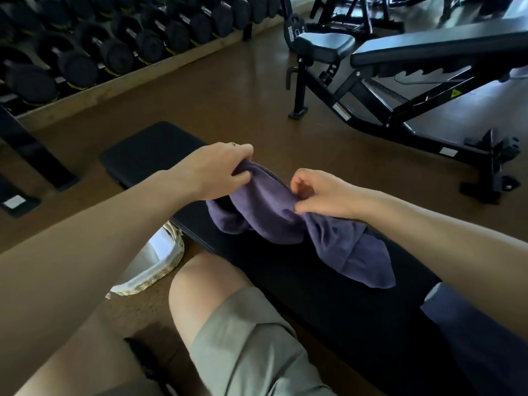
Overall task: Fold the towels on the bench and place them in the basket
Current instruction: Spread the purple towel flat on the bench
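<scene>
A crumpled purple towel [288, 221] lies across the black flat bench [148, 150] in front of me. My left hand [217, 167] pinches the towel's far upper edge and lifts it a little. My right hand [317, 192] grips a bunched fold nearer the middle. The towel's free end trails toward me on the bench pad. A second dark blue cloth [468, 335] lies on the bench at the lower right, partly under my right forearm. A wicker basket [168, 261] with a white liner stands on the floor left of the bench, mostly hidden by my left arm.
My knee in grey-green shorts [243, 332] is beside the bench. An adjustable black bench [400, 78] stands to the far right. A rack of black dumbbells [94, 47] lines the far left. Brown floor lies between them.
</scene>
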`<state>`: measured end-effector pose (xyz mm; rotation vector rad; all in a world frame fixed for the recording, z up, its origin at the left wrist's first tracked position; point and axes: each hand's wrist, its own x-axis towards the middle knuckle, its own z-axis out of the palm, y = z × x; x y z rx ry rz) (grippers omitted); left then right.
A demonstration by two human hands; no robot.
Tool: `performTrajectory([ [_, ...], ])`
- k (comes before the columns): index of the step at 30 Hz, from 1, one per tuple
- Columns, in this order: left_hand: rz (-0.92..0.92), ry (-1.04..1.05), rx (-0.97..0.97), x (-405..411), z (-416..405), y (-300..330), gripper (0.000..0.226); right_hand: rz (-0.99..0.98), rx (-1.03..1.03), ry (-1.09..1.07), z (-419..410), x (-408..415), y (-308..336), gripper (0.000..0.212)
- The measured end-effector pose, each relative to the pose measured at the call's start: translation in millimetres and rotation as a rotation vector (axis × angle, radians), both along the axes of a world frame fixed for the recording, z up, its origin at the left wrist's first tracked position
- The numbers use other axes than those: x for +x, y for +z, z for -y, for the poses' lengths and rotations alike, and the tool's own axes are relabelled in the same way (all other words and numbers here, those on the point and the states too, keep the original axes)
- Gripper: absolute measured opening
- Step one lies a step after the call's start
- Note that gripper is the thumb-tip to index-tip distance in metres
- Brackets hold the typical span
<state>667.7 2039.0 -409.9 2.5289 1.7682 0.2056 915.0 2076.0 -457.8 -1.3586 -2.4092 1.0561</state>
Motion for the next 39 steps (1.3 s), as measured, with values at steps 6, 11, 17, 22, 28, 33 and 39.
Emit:
performTrajectory([
  [6, 0.076, -0.130, 0.097, 6.8, -1.7, 5.9, 0.018, -0.279, -0.013, -0.128, 3.4, -30.2, -7.4, 0.019],
  [11, 0.029, -0.148, 0.139, 2.6, -8.5, 6.4, 0.026, -0.169, 0.185, -0.192, 5.7, -41.0, -10.1, 0.009],
  [17, -0.203, -0.088, 0.045, -17.5, -9.2, -1.0, 0.044, 0.017, 0.361, -0.244, -7.4, -16.6, -16.3, 0.013],
  [22, -0.134, 0.047, -0.130, -26.1, -9.7, -7.9, 0.054, 0.064, 0.334, -0.351, -20.6, 5.5, -19.7, 0.021],
  [28, -0.243, 0.186, -0.077, -31.3, -26.2, -16.3, 0.013, 0.201, 0.528, -0.369, -33.2, 17.0, -2.5, 0.015],
  [33, 0.031, 0.447, 0.135, -24.0, -51.7, 12.7, 0.015, 0.105, 0.685, -0.482, -62.0, 33.6, 36.6, 0.023],
  [39, 0.354, 0.541, 0.514, -42.9, -71.4, 71.0, 0.026, -0.020, 0.953, -0.542, -59.7, 56.4, 100.2, 0.030],
])
